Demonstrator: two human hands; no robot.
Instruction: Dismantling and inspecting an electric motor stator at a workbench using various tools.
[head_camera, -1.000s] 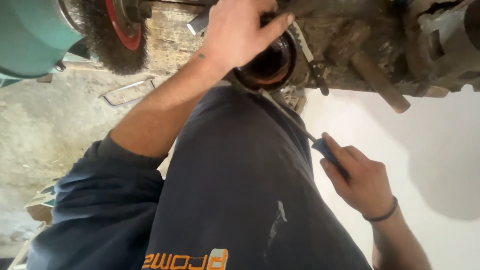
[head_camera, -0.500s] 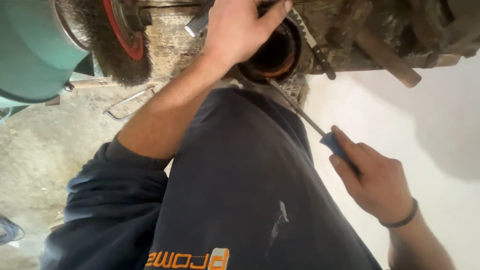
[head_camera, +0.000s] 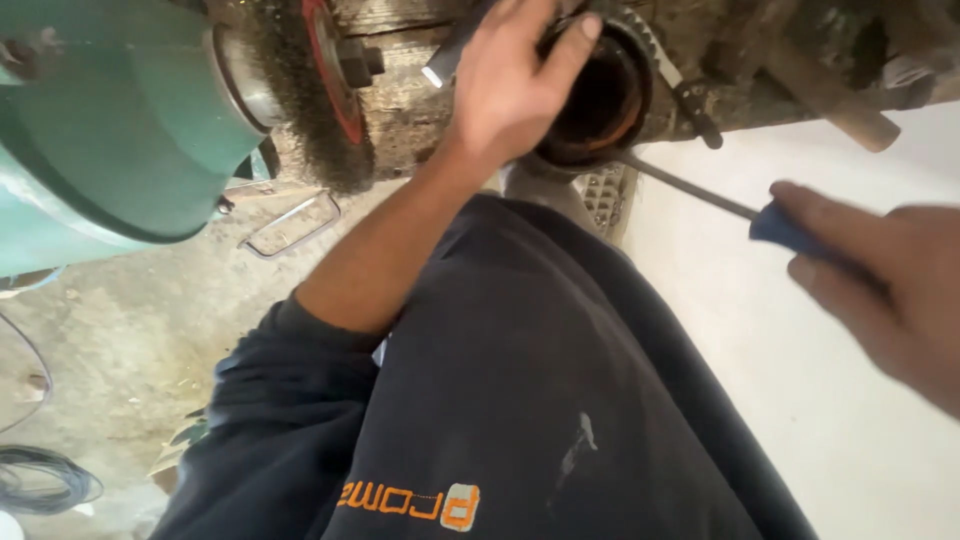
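Nearest is a dark, soft sweatshirt (head_camera: 560, 400), stained pale in one spot. To its right the right hand (head_camera: 890, 290) has its fingers wrapped tight around the smooth blue handle of a screwdriver (head_camera: 770, 222), whose thin steel shaft runs up-left to the lower rim of a round, rusty metal housing (head_camera: 600, 100) on the cluttered worktop (head_camera: 400, 110). The left hand (head_camera: 515, 85) rests on that housing, fingers together, curled over its dark rim. Beyond, left, a bristly wire wheel (head_camera: 300, 90) with a red hub sits on a smooth green grinder (head_camera: 100, 120).
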